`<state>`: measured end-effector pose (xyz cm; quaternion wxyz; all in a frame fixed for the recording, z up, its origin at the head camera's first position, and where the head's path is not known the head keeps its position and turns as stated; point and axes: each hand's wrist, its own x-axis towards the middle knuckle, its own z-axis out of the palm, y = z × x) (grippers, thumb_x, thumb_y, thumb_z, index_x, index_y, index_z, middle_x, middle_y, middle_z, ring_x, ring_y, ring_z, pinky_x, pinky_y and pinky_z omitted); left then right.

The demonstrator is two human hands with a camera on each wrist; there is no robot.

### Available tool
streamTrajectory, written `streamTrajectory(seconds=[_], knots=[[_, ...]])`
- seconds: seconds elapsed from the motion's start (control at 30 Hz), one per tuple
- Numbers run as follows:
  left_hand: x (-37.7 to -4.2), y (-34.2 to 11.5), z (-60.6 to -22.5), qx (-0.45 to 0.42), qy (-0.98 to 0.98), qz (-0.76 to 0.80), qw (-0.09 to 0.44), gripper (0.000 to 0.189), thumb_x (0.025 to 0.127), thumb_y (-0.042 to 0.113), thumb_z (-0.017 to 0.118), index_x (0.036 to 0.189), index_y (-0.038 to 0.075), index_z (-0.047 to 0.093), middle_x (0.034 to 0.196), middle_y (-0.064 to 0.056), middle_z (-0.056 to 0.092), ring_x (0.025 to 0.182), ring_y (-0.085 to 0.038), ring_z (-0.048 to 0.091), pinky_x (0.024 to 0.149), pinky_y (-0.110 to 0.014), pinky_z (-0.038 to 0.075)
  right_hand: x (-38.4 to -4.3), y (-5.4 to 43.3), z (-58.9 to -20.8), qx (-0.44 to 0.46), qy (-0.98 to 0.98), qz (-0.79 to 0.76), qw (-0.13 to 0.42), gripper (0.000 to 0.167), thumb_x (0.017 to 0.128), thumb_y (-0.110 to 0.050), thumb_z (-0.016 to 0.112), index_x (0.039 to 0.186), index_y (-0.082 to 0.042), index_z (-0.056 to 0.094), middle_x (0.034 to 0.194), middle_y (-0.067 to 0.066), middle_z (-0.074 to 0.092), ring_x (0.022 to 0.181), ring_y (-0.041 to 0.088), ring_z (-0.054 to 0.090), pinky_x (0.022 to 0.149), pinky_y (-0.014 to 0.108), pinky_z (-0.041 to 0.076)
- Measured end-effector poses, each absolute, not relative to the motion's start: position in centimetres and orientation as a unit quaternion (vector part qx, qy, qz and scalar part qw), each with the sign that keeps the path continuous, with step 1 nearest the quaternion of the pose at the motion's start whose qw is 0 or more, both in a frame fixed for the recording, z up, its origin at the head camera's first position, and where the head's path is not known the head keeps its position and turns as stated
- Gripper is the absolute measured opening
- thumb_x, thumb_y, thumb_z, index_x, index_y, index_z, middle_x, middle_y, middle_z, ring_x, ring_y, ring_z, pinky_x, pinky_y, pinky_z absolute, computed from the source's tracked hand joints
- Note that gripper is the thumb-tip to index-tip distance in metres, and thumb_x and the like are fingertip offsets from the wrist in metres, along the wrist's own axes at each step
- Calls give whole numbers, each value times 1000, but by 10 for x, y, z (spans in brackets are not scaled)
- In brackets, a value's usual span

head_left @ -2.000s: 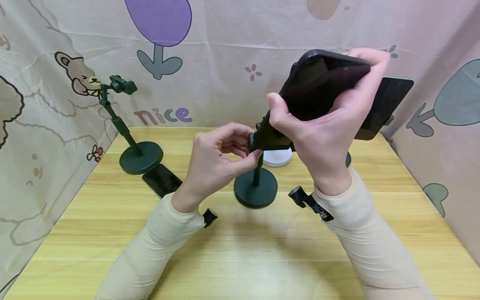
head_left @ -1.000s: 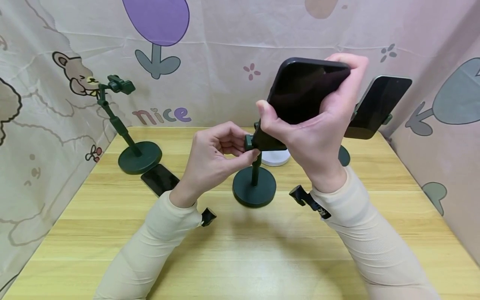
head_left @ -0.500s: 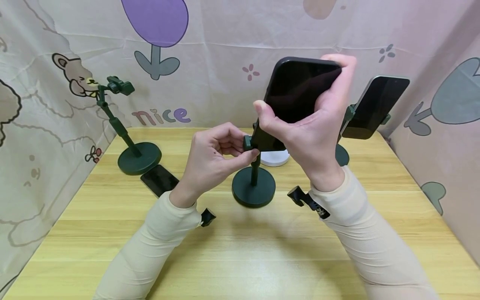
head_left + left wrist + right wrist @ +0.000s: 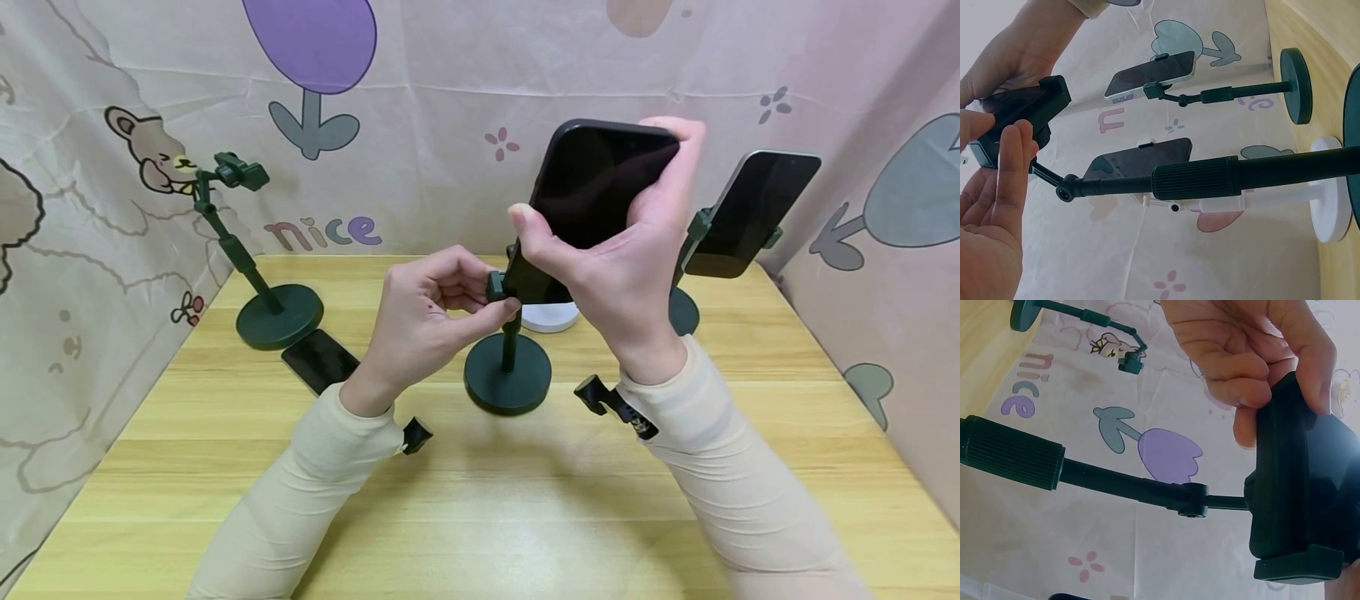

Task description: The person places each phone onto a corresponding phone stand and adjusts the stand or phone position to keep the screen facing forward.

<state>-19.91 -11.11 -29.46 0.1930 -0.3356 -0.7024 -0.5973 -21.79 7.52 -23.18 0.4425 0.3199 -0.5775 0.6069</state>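
A dark smartphone (image 4: 600,196) is held up at the middle of the head view, its lower end at the clamp (image 4: 1282,481) of a dark green phone stand (image 4: 507,375). With thumb and fingers my left hand (image 4: 427,321) pinches the clamp's left end. My right hand (image 4: 637,258) grips the smartphone from the right, thumb on the near edge and a finger over the far top corner. Seen in the left wrist view, the stand's ribbed pole (image 4: 1194,178) runs up to a jointed arm behind the clamp. The smartphone hides part of the clamp in the head view.
Another green stand (image 4: 279,317) with a bare clamp stands at the left. Near it a dark phone (image 4: 318,358) lies flat. At the right, a green stand holds a phone (image 4: 752,215). A white stand (image 4: 1332,212) with a phone stands behind the middle one.
The smartphone and right hand have shifted left and slightly down, and the screen faces the head camera more squarely. The left hand stays at the clamp. Little moves in the last half second.
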Motion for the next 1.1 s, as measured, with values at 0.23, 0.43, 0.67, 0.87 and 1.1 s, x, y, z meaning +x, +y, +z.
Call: streamTrajectory(seconds=[0.23, 0.43, 0.67, 0.87, 1.1], knots=[[-199, -111, -295, -338, -700, -600, 192, 16, 83, -8, 85, 93, -4, 73, 83, -11, 73, 68, -16, 72, 68, -31, 66, -220, 75, -235, 314, -574, 615, 440, 70, 69, -24, 92, 117, -6, 44, 101, -1, 63, 95, 32, 62, 88, 36, 50], [-199, -112, -295, -340, -700, -596, 196, 16, 83, -8, 85, 93, -4, 73, 82, -11, 74, 68, -16, 73, 68, -32, 66, -219, 76, -239, 317, -588, 602, 437, 71, 71, -26, 92, 120, -6, 46, 108, -4, 64, 100, 31, 63, 93, 37, 50], [-199, -113, -297, -339, -704, -590, 203, 17, 82, -8, 86, 92, -4, 73, 82, -11, 74, 68, -15, 73, 69, -31, 66, -217, 74, -246, 312, -600, 610, 413, 71, 68, -19, 92, 121, -3, 46, 117, 0, 61, 108, 27, 60, 98, 35, 49], [-199, -113, -296, -339, -705, -589, 203, 16, 83, -7, 85, 92, -3, 73, 83, -11, 75, 70, -15, 74, 71, -32, 66, -214, 73, -251, 312, -600, 623, 392, 69, 68, -14, 91, 119, -4, 46, 113, 1, 61, 110, 26, 59, 98, 34, 47], [-200, -111, -294, -343, -709, -581, 207, 15, 84, -5, 85, 92, -2, 73, 83, -10, 75, 71, -15, 75, 72, -32, 66, -212, 75, -262, 307, -613, 627, 371, 68, 70, -9, 92, 119, -5, 46, 107, -1, 63, 100, 26, 62, 92, 32, 50]])
